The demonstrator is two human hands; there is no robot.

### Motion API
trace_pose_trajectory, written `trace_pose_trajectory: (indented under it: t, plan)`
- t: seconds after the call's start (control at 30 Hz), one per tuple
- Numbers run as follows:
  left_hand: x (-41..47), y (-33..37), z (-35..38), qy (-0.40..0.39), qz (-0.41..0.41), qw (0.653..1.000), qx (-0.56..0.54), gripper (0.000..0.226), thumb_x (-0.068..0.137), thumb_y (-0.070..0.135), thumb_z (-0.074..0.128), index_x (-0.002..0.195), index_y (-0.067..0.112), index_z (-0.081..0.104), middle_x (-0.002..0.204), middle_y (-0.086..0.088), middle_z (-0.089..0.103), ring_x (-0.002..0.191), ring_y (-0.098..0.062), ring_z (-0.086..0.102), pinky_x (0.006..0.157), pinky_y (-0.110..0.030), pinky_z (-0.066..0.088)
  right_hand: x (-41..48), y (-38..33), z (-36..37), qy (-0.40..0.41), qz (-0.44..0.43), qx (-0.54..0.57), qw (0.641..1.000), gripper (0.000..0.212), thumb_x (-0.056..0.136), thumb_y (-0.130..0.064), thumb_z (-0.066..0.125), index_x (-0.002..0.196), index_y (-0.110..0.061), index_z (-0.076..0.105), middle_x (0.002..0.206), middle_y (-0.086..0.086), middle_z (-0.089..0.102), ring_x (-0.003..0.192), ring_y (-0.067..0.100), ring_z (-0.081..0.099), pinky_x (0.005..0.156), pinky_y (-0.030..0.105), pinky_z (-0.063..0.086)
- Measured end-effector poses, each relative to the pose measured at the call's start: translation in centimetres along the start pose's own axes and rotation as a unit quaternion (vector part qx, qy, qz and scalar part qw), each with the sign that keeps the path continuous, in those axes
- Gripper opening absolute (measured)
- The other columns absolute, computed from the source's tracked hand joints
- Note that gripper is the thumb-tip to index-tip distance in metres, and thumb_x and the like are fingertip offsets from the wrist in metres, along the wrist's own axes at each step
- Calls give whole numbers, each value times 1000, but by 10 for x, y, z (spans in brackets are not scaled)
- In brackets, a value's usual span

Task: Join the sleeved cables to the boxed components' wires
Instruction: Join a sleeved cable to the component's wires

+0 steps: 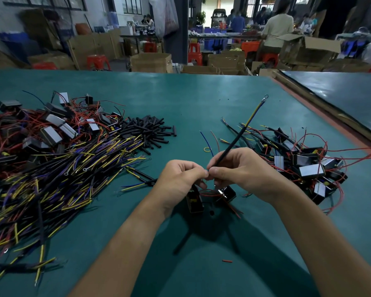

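Observation:
My right hand (242, 170) pinches a black sleeved cable (238, 138) that slants up and away to a ring terminal (266, 96) on a yellow-striped wire. My left hand (181, 179) pinches thin wire ends right against the right fingertips, where a bit of blue wire shows. Under the hands lie two black boxed components, one (194, 202) below the left hand and one (226, 194) below the right, with red wires looping between them. A blue wire (205, 141) and a red wire (215, 139) stick up behind the hands.
A large heap of sleeved cables (58, 179) and boxed components (51, 129) fills the left of the green table (180, 99). Black tube pieces (150, 131) lie behind it. Another pile of components with cables (304, 166) sits at the right. A red scrap (227, 261) lies near me.

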State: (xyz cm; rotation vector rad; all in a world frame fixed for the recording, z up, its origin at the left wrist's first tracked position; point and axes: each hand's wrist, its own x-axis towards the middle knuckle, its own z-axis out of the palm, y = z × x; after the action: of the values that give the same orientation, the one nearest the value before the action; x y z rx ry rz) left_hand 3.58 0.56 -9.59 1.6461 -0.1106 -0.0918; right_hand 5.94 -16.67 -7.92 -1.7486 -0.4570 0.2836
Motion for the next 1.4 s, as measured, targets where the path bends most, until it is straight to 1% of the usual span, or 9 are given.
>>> trace_pose_trajectory:
  t: [0.17,0.27,0.43,0.6,0.67,0.83,1.03,1.2,1.4]
  plan:
    - [0,4,2,-2,-19,999,-37,28,87,4,57,63,12,71,63,1,69,53,-10,60,59,-17,50,-1,-2,0,-11,14,24,1000,15,89,3,64,82,-9,70,69,2,69,58,12,62,59,22,54]
    - [1,2,2,-2,-22,999,-33,35,87,7,56,57,17,71,61,1,68,52,-9,60,56,-16,50,-1,-3,-2,-8,27,26,999,16,86,6,65,83,-9,70,67,2,69,56,11,58,65,29,57]
    - [3,-2,4,-6,-18,1000,-17,18,70,27,58,59,20,71,63,1,68,54,-10,61,56,-17,49,-1,-3,-4,-4,38,21,999,19,84,10,63,81,-8,69,65,2,66,54,11,56,64,29,58]
    - [1,-5,2,-13,31,999,23,24,72,32,73,70,8,70,64,-7,67,59,-12,58,62,-26,48,-2,-2,-3,-9,27,11,1000,12,85,3,68,81,-8,70,68,2,69,59,11,60,60,24,54]
    - [0,-6,1,-13,54,998,28,26,74,29,82,69,8,68,60,-4,64,56,-11,54,58,-24,45,-3,-3,-4,-13,24,-3,1000,9,84,-1,71,82,-10,71,70,3,69,64,14,61,65,27,53]
    - [1,-8,1,-31,50,998,19,14,85,11,71,71,11,68,62,-1,63,56,-9,56,60,-21,48,-5,-5,-8,-17,32,5,999,13,87,5,64,84,-7,69,68,4,66,63,20,57,65,31,51]
    - [2,-5,4,-21,53,996,69,13,72,24,64,66,12,65,59,-2,62,57,-14,52,61,-30,41,-3,-7,-7,-18,29,5,999,20,86,10,61,80,-8,70,67,5,66,59,13,59,61,26,53]
    - [-1,-7,0,-34,84,994,54,24,61,20,84,68,9,64,61,-3,65,55,-11,56,55,-26,46,-4,-7,-6,-32,18,19,999,16,87,10,62,83,-5,69,67,4,69,58,11,64,58,22,54]
    - [2,-9,0,-19,104,993,54,14,75,12,81,68,15,69,60,1,66,53,-6,54,52,-19,44,-3,-3,-7,-27,28,-25,999,17,91,9,57,89,-7,62,74,11,62,62,18,59,63,26,53]
